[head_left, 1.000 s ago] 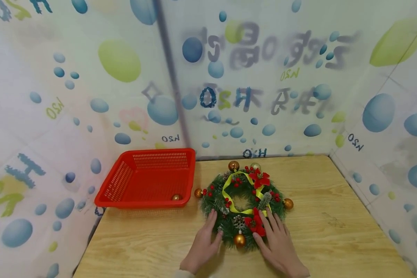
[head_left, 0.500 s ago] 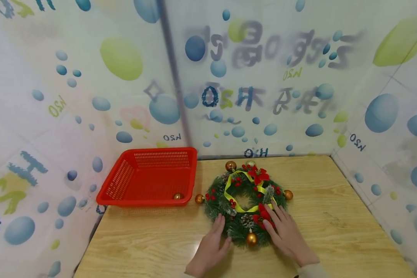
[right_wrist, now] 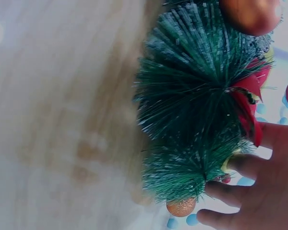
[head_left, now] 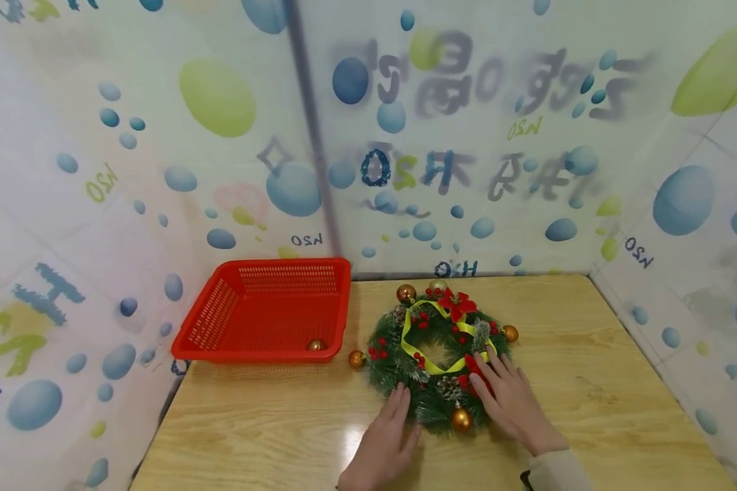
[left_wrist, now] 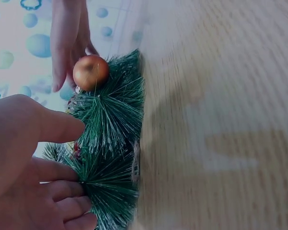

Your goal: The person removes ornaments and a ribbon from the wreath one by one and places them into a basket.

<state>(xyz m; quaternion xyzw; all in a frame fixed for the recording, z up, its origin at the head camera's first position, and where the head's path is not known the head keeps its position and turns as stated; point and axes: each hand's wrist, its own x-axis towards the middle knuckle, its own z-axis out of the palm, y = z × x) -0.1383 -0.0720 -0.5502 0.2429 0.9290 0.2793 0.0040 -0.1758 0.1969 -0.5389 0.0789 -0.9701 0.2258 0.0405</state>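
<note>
A green wreath (head_left: 385, 374) lies flat on the wooden table, dressed with red berries, pinecones, a yellow ribbon (head_left: 407, 327) and red flowers (head_left: 457, 304). Several baubles sit around its rim, among them a gold bauble (head_left: 462, 419) at the front. My left hand (head_left: 385, 443) touches the wreath's front-left edge with its fingers extended. On the front-right side, my right hand (head_left: 516, 402) rests over a red flower (right_wrist: 249, 96), partly hiding it. In the left wrist view, the fingers lie against the green needles (left_wrist: 110, 191).
A red plastic basket (head_left: 276, 356) stands at the back left of the table (head_left: 252, 423), with a gold bauble (head_left: 316, 345) inside. Patterned curtain walls (head_left: 467, 136) enclose the table at the back and sides.
The wreath has turned counterclockwise a little, its front gold bauble moving to the right. Both hands have shifted rightward with it; the view has also moved slightly.
</note>
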